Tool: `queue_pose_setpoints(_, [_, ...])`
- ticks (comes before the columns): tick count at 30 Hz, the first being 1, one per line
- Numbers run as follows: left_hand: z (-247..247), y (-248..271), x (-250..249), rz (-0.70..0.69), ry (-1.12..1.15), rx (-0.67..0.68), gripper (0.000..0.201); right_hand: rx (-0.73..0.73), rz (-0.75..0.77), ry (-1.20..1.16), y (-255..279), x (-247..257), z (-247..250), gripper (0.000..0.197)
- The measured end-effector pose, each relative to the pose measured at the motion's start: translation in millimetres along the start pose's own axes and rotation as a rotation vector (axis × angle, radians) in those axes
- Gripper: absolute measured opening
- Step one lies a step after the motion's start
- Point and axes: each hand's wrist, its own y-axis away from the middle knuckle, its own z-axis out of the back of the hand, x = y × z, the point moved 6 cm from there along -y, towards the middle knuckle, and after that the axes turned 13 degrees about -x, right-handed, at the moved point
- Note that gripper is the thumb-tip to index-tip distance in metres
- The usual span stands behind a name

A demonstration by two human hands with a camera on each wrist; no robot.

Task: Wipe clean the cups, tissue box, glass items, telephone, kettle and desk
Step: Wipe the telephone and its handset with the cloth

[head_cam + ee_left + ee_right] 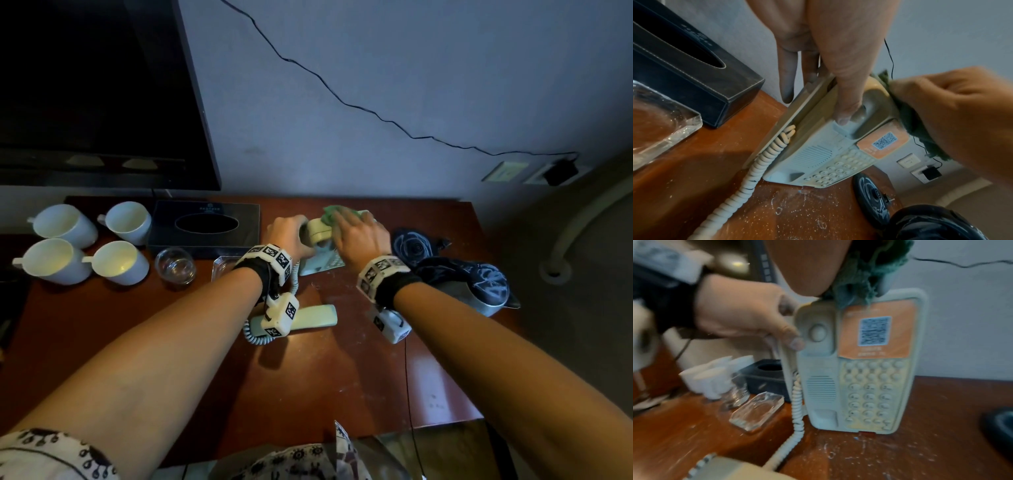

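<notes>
Dusty red-brown desk (359, 370); left hand (286, 233) grips telephone (859, 369), right hand (359, 236) clutches cloth (863, 277).

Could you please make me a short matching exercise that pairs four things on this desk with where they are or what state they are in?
Things:
1. cream telephone base
2. cream telephone handset
3. green knitted cloth
4. black tissue box

States:
A. lying flat on the brown wooden desk, off its cradle
B. pressed against the top of the phone by the right hand
C. standing between the white cups and the phone
D. tipped up on its lower edge, gripped by the left hand

Pairs: 1-D, 2-A, 3-B, 4-C
</notes>
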Motion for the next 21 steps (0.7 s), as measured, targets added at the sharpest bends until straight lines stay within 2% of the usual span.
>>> queue_pose_setpoints(3, [-1.5, -1.7, -1.0, -0.017, -0.016, -0.002, 0.04, -0.003, 0.022, -0.024, -3.1, -2.1, 8.9, 0.035])
queue_pose_setpoints(6, [-1.4, -5.1, -1.5, -0.012, -0.049, -0.026, 0.019, 0.068, 0.184, -0.069, 2.4, 33.4, 3.9, 0.042])
queue_pose_setpoints(10, [0.3, -2.1, 2.0, 0.005, -0.054, -0.058, 0.018, 0.005, 0.225, -0.056, 6.3, 43.7, -3.9, 0.046])
queue_pose_setpoints(15, [1.5, 1.1, 6.1, 0.052, 0.025, -0.017, 0.038, -0.025, 0.017, -0.1, 1.1, 1.4, -0.7, 0.041])
queue_pose_setpoints(18, [1.5, 1.1, 3.8, 0.037, 0.043, -0.013, 0.041, -0.041, -0.047, -0.057, 1.1, -24.8, -0.8, 0.041])
queue_pose_setpoints(21, [1.1, -1.1, -2.2, 0.012, 0.033, -0.005, 0.041, -0.043, -0.185, -0.138, 2.3, -45.8, -7.3, 0.041])
